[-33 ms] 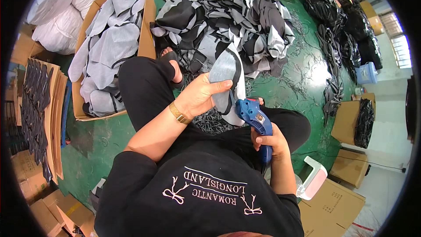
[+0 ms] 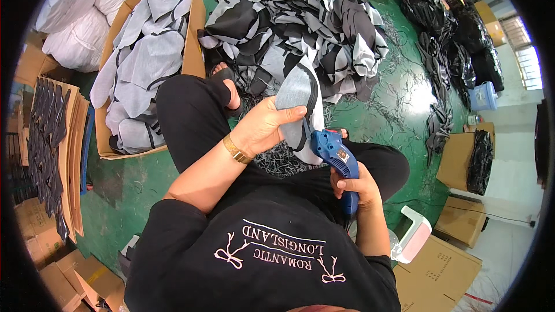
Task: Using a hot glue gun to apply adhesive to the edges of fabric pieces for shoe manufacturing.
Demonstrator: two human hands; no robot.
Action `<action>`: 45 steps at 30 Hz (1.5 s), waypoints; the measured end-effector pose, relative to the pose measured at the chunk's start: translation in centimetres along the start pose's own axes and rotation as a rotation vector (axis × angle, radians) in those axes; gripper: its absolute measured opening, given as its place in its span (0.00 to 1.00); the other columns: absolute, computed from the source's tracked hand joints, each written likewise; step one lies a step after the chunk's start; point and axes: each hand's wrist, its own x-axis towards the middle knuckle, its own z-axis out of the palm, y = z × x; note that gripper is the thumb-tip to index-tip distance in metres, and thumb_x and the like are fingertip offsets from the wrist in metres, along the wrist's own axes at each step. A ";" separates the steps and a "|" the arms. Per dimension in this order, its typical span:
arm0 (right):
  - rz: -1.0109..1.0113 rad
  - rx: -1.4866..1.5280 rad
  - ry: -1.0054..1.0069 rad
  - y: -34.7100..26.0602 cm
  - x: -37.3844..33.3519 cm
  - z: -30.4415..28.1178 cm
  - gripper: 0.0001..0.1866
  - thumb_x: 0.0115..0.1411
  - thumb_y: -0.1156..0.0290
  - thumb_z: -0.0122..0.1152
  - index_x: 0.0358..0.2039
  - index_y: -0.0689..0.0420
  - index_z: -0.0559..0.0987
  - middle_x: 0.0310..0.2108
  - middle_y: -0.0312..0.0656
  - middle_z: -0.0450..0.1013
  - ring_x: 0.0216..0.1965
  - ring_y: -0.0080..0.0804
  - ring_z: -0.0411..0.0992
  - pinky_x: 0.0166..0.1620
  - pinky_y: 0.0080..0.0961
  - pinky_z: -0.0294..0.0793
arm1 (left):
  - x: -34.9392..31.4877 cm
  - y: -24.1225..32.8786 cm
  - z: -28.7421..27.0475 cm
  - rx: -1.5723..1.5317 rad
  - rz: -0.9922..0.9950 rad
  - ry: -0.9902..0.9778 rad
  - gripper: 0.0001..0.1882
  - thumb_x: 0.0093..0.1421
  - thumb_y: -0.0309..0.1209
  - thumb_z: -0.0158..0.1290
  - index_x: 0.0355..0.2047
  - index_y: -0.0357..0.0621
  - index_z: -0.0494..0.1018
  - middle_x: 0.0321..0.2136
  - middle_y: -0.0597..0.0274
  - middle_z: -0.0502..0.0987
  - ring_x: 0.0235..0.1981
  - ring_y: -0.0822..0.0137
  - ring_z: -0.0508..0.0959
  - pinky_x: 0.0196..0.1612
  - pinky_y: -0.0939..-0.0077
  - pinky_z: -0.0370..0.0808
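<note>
My left hand [image 2: 259, 126] pinches a grey and white fabric piece [image 2: 296, 95] with black trim, its thumb lying on top. The piece is leaf-shaped and held up before my crossed legs. In my right hand [image 2: 359, 188] is a blue hand-held electric cutter [image 2: 335, 153], with the fingers wrapped round its handle. The cutter's head meets the right edge of the fabric low down; its blade cannot be made out. Beyond the piece lies a large heap of grey and black fabric pieces [image 2: 254, 17] on the green floor.
On the left, a cardboard box [image 2: 198, 34] holds more grey pieces. White sacks [image 2: 81, 40] stand behind it. Thin dark offcuts [image 2: 277, 159] litter the floor by my legs. Black plastic bags [image 2: 462, 29] and cartons [image 2: 457, 159] line the right wall. A white-framed object [image 2: 413, 234] stands near my right elbow.
</note>
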 end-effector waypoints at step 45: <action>-0.280 -0.373 0.348 -3.5 3.0 2.6 0.23 0.48 0.73 0.67 0.44 0.65 0.71 0.28 0.36 0.71 0.25 0.21 0.70 0.31 0.19 0.71 | -0.1 -0.5 -2.6 0.209 0.061 0.179 0.10 0.62 0.29 0.53 0.41 0.36 0.73 0.35 0.64 0.78 0.34 0.76 0.78 0.35 0.84 0.74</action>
